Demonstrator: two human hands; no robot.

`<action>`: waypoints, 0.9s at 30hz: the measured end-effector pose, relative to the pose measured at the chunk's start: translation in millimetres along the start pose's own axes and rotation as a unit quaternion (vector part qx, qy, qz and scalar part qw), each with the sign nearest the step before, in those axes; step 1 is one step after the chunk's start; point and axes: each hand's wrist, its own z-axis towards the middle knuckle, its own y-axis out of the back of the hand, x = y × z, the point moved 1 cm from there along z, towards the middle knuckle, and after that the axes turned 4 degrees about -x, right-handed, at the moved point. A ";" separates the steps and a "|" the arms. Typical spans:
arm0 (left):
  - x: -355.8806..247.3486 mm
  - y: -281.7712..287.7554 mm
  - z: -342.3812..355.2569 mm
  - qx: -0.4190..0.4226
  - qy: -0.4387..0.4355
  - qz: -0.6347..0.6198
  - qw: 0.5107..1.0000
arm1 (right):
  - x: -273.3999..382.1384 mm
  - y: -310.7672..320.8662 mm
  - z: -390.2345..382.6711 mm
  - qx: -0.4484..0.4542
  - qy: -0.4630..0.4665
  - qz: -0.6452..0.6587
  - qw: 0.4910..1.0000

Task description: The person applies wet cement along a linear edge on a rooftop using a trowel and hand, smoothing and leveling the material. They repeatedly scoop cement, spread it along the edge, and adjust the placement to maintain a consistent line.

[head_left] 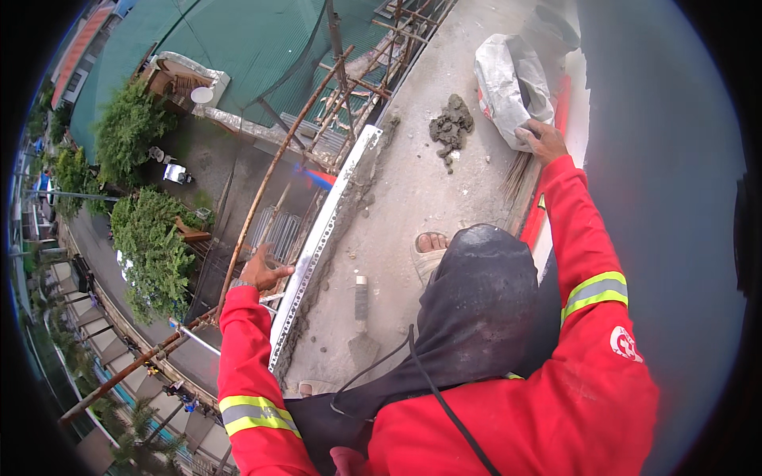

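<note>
At the upper right my right hand (pixel 545 143) is closed on the near edge of a white woven sack (pixel 508 79), whose mouth gapes toward me. My left hand (pixel 264 270) is out past the ledge's left edge, its fingers apart and holding nothing. Its thumb tip is at or just beside a long white metal strip (pixel 325 230) with a row of holes; I cannot tell if they touch. Wet mortar runs along the strip's inner side. A heap of grey mortar (pixel 452 127) lies near the sack. Closer to me, a trowel (pixel 363 325) rests on the concrete.
The concrete ledge (pixel 381 238) drops off on its left to a yard and street far below. Rusty scaffold poles (pixel 278 170) stand outside that edge. A grey wall (pixel 667 198) bounds the right side. A broom-like bundle of bristles (pixel 517 178) lies below the sack. A black cord hangs across my lap.
</note>
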 end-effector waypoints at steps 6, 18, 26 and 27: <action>-49.3 -60.9 40.1 -0.082 0.025 -0.020 0.996 | -108.8 79.4 132.8 -0.217 -0.123 0.156 0.956; -69.5 -99.8 53.0 -0.086 0.073 0.026 0.993 | -230.7 120.7 306.6 -0.275 -0.172 -0.094 0.941; -63.8 -97.9 59.4 -0.060 0.099 0.040 0.993 | -258.7 114.9 401.1 -0.317 -0.057 -0.206 0.924; -62.0 -97.8 59.6 -0.055 0.107 0.047 0.992 | -262.4 110.0 408.2 -0.277 -0.038 -0.285 0.917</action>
